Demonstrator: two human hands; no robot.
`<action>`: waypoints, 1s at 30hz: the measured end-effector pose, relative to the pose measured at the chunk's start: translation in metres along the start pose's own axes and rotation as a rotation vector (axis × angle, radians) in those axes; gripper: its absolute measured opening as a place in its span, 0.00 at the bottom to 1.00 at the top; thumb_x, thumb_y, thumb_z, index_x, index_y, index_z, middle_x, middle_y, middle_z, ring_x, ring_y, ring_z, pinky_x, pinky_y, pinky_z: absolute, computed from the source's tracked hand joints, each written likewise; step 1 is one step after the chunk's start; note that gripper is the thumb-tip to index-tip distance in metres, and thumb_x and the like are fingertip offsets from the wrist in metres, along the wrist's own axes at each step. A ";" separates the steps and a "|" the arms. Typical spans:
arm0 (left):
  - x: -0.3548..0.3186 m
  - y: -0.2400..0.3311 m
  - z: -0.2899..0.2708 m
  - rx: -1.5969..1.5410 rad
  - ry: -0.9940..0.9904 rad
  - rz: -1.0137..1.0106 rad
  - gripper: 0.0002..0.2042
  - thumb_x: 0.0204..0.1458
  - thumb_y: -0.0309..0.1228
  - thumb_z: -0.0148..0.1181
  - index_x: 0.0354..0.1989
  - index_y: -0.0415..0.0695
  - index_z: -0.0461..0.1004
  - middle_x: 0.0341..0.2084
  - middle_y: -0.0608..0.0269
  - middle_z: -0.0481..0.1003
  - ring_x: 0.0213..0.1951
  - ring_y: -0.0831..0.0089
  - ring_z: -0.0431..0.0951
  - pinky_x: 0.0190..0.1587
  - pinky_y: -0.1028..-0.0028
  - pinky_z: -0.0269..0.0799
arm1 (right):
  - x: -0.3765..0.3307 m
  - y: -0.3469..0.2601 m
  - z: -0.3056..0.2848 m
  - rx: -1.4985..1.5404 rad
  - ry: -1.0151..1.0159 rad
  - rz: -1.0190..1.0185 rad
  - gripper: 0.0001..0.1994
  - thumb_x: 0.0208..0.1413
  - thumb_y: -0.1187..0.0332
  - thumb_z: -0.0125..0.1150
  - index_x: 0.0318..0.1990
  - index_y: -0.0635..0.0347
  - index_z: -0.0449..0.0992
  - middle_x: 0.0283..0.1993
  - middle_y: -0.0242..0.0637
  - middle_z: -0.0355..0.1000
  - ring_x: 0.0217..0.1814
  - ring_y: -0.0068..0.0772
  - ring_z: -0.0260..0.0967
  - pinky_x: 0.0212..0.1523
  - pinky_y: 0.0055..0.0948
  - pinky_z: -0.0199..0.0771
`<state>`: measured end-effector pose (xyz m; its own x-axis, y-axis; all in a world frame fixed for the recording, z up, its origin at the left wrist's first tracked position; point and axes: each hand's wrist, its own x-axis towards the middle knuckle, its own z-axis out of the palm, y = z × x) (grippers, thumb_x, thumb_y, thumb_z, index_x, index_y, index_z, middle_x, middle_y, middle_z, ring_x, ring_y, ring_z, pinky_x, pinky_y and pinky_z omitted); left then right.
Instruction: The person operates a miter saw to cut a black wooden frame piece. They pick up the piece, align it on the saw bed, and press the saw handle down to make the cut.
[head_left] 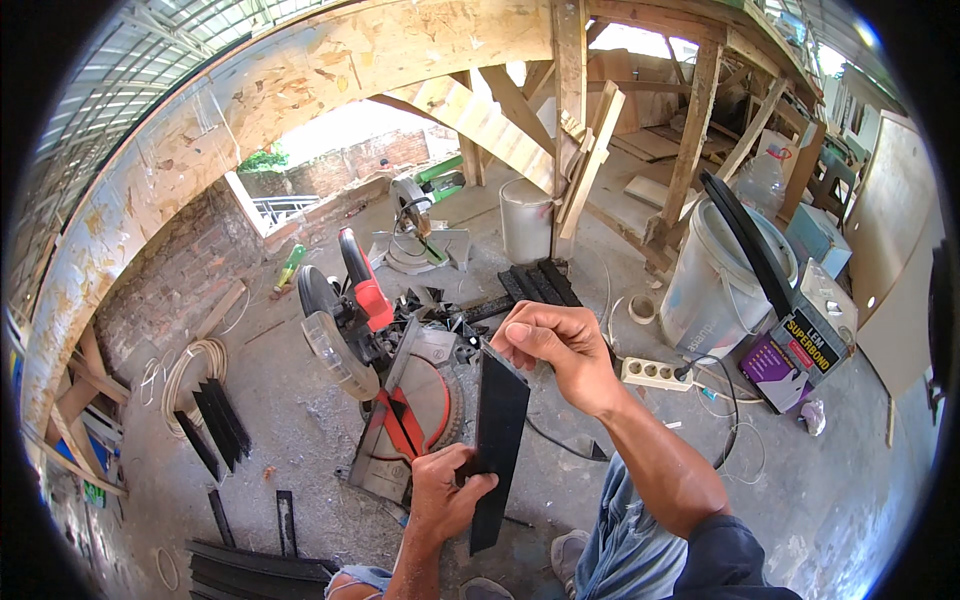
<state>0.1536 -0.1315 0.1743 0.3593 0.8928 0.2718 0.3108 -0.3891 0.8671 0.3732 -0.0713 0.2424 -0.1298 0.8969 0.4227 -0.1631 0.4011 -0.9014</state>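
A short black trim piece with a slanted cut end stands nearly upright in front of me. My left hand grips its lower half, thumb across the flat face. At the top cut end, my right hand has its fingers and thumb pinched together against the edge. Just left of the piece, on the floor, stands a miter saw with a red handle and a red-and-grey base. Black offcuts lie heaped behind it.
A green miter saw stands farther back. Black strips and longer black lengths lie at left, near coiled hose. At right are a power strip, a white bucket and a purple-black can. Wooden posts rise behind.
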 end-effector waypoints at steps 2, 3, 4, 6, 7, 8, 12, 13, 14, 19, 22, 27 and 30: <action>0.000 0.000 0.001 -0.048 0.028 0.004 0.11 0.39 0.24 0.66 0.29 0.29 0.74 0.20 0.56 0.72 0.22 0.70 0.71 0.28 0.71 0.67 | 0.000 -0.001 0.001 0.015 0.004 0.005 0.13 0.67 0.63 0.58 0.36 0.63 0.82 0.30 0.27 0.75 0.30 0.14 0.65 0.30 0.19 0.63; 0.000 -0.002 0.001 -0.046 0.027 0.004 0.11 0.39 0.24 0.66 0.29 0.29 0.74 0.20 0.56 0.72 0.22 0.70 0.71 0.28 0.71 0.67 | 0.000 -0.001 0.001 0.017 0.004 0.004 0.13 0.67 0.63 0.58 0.36 0.63 0.82 0.30 0.27 0.75 0.30 0.14 0.65 0.30 0.19 0.63; -0.001 -0.005 0.002 -0.088 0.041 -0.007 0.11 0.39 0.24 0.66 0.29 0.29 0.74 0.20 0.56 0.72 0.23 0.69 0.72 0.29 0.71 0.67 | 0.000 -0.001 0.002 0.013 0.002 0.011 0.14 0.67 0.62 0.58 0.36 0.63 0.82 0.30 0.27 0.75 0.30 0.14 0.65 0.30 0.19 0.63; -0.001 -0.008 0.004 -0.137 0.052 -0.017 0.11 0.39 0.23 0.66 0.29 0.29 0.74 0.21 0.55 0.73 0.24 0.69 0.74 0.30 0.71 0.68 | 0.000 -0.002 0.000 0.004 0.002 0.021 0.14 0.67 0.62 0.58 0.36 0.62 0.83 0.30 0.27 0.75 0.30 0.14 0.66 0.30 0.19 0.63; -0.001 -0.009 0.004 -0.155 0.042 -0.036 0.11 0.39 0.23 0.66 0.29 0.29 0.74 0.21 0.55 0.74 0.25 0.69 0.74 0.31 0.71 0.68 | 0.000 -0.002 0.000 0.005 0.003 0.026 0.14 0.67 0.62 0.58 0.36 0.62 0.83 0.30 0.27 0.75 0.30 0.14 0.66 0.30 0.19 0.63; -0.001 -0.010 0.004 -0.172 0.032 -0.054 0.11 0.39 0.23 0.65 0.29 0.29 0.74 0.22 0.54 0.74 0.26 0.69 0.75 0.32 0.72 0.68 | 0.000 -0.002 0.000 0.006 0.004 0.031 0.14 0.67 0.62 0.58 0.36 0.62 0.83 0.30 0.27 0.75 0.30 0.14 0.66 0.30 0.19 0.63; -0.002 -0.015 0.004 -0.180 0.019 -0.080 0.10 0.39 0.22 0.65 0.30 0.29 0.75 0.22 0.54 0.76 0.26 0.70 0.76 0.32 0.72 0.69 | 0.000 -0.001 -0.001 0.018 -0.002 0.040 0.14 0.66 0.61 0.59 0.35 0.62 0.83 0.30 0.27 0.76 0.30 0.15 0.66 0.31 0.19 0.63; -0.001 -0.013 0.004 -0.210 0.033 -0.090 0.11 0.39 0.22 0.64 0.31 0.29 0.76 0.22 0.55 0.76 0.26 0.71 0.76 0.33 0.73 0.69 | 0.000 0.000 -0.002 0.024 -0.007 0.049 0.13 0.66 0.62 0.59 0.35 0.62 0.83 0.30 0.27 0.76 0.30 0.15 0.66 0.31 0.19 0.63; -0.001 -0.011 0.003 -0.240 0.047 -0.099 0.11 0.39 0.22 0.64 0.32 0.29 0.76 0.22 0.55 0.77 0.27 0.72 0.76 0.34 0.73 0.70 | 0.001 -0.001 -0.002 0.029 -0.013 0.057 0.13 0.66 0.62 0.59 0.36 0.62 0.83 0.30 0.28 0.76 0.30 0.15 0.66 0.31 0.19 0.63; -0.003 -0.013 0.005 -0.417 0.077 -0.168 0.11 0.40 0.20 0.63 0.35 0.29 0.79 0.25 0.59 0.79 0.29 0.77 0.77 0.36 0.76 0.71 | 0.001 0.002 -0.003 0.024 -0.042 0.095 0.12 0.66 0.64 0.58 0.37 0.63 0.83 0.30 0.28 0.76 0.30 0.15 0.66 0.31 0.19 0.64; -0.001 -0.005 0.004 -0.498 0.069 -0.188 0.11 0.43 0.19 0.62 0.37 0.29 0.80 0.28 0.62 0.80 0.31 0.79 0.77 0.37 0.77 0.71 | 0.000 0.004 -0.005 0.014 -0.057 0.117 0.12 0.66 0.65 0.58 0.38 0.63 0.82 0.30 0.28 0.75 0.30 0.15 0.65 0.30 0.18 0.65; -0.004 0.000 -0.001 -0.658 0.076 -0.247 0.11 0.46 0.19 0.62 0.39 0.29 0.80 0.32 0.63 0.79 0.34 0.79 0.76 0.40 0.78 0.69 | 0.001 0.007 -0.001 0.022 -0.057 0.136 0.11 0.65 0.66 0.58 0.38 0.63 0.82 0.30 0.28 0.75 0.29 0.14 0.64 0.30 0.18 0.64; -0.006 -0.006 -0.005 -0.688 0.079 -0.241 0.11 0.47 0.20 0.62 0.40 0.28 0.80 0.33 0.63 0.79 0.35 0.79 0.75 0.40 0.78 0.68 | 0.002 0.007 0.003 0.028 -0.076 0.136 0.10 0.65 0.66 0.59 0.39 0.64 0.82 0.30 0.27 0.75 0.29 0.14 0.63 0.29 0.19 0.63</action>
<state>0.1451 -0.1328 0.1695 0.2784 0.9593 0.0477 -0.2588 0.0271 0.9656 0.3689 -0.0671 0.2377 -0.2258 0.9255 0.3042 -0.1663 0.2710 -0.9481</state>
